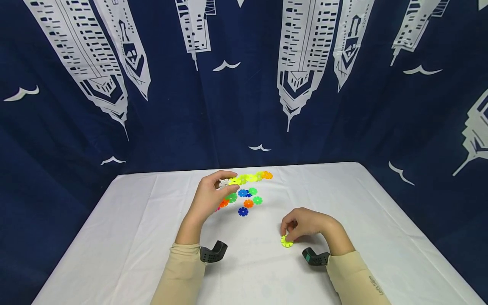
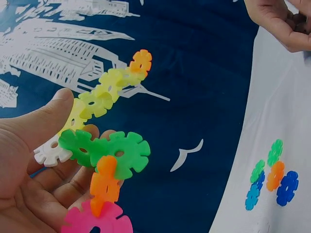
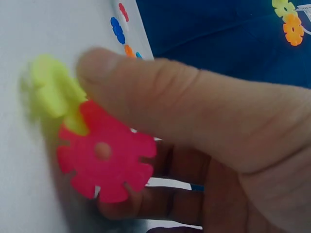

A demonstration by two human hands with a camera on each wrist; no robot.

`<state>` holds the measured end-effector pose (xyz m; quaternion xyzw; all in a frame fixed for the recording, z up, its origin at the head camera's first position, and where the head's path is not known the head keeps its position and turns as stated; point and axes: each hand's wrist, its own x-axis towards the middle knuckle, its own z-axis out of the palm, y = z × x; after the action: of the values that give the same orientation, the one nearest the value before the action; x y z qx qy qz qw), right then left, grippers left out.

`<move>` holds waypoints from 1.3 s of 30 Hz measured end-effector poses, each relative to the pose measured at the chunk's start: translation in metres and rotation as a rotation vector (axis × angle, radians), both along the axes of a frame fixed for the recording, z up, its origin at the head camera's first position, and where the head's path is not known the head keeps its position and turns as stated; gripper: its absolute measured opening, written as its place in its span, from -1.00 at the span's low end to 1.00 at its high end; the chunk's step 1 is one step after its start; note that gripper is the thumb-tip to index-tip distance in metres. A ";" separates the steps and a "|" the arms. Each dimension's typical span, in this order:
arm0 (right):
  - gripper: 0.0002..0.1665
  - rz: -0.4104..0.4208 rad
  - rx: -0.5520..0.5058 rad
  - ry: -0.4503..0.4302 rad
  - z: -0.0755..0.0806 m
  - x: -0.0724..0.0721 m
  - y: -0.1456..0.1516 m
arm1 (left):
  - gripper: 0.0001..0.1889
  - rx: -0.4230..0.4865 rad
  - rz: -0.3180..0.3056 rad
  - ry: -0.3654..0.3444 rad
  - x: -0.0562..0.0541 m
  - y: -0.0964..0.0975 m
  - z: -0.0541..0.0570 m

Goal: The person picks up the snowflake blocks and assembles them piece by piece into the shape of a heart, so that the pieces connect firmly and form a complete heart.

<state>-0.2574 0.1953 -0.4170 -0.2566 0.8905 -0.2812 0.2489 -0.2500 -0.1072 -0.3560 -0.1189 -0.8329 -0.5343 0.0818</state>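
In the head view my left hand (image 1: 209, 195) holds up a chain of interlocking flower-shaped plastic discs (image 1: 250, 178). Seen from the left wrist, its thumb and fingers grip the chain near a white disc (image 2: 52, 151). Yellow discs and an orange end disc (image 2: 141, 63) run off one way; green discs (image 2: 121, 153), an orange one and a pink disc (image 2: 97, 221) run the other. Lower down, close to the table, my right hand (image 1: 305, 223) pinches a pinkish-red disc (image 3: 109, 160). A yellow disc (image 3: 53, 90) is slotted into that one. The head view hides the red disc.
On the white-covered table (image 1: 152, 237) lie several loose discs, among them a dark blue disc (image 1: 243, 211), an orange disc (image 1: 248, 203) and a green disc (image 1: 257, 200). Behind the table hangs a navy curtain (image 1: 236, 110) with white building prints.
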 end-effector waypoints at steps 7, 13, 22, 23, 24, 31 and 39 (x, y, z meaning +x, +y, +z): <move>-0.88 0.004 -0.008 0.041 -0.002 -0.003 0.001 | -0.76 0.068 -0.003 -0.030 0.000 0.000 -0.001; -0.83 0.019 -0.045 0.069 -0.002 -0.004 0.000 | -0.86 0.150 -0.022 -0.074 0.000 0.000 -0.002; -0.72 -0.056 -0.178 0.053 0.002 -0.007 0.001 | -0.88 0.187 -0.032 -0.086 -0.002 0.002 -0.002; -0.71 -0.077 -0.214 0.038 0.004 -0.007 0.001 | -0.88 0.191 -0.036 -0.085 -0.002 0.002 -0.002; -0.70 -0.102 -0.258 0.020 0.005 -0.007 0.001 | -0.88 0.197 -0.041 -0.084 -0.002 0.003 -0.002; -0.61 -0.362 -0.578 -0.030 0.017 -0.009 -0.007 | -0.86 0.210 -0.053 -0.086 -0.003 0.003 -0.003; -0.60 -0.441 -0.928 -0.040 0.038 -0.016 -0.021 | -0.85 0.241 -0.080 -0.088 -0.002 0.002 -0.002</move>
<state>-0.2732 0.1744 -0.3794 -0.1408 0.7000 -0.6975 0.0607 -0.2520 -0.1057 -0.3583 -0.1176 -0.7603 -0.6378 0.0375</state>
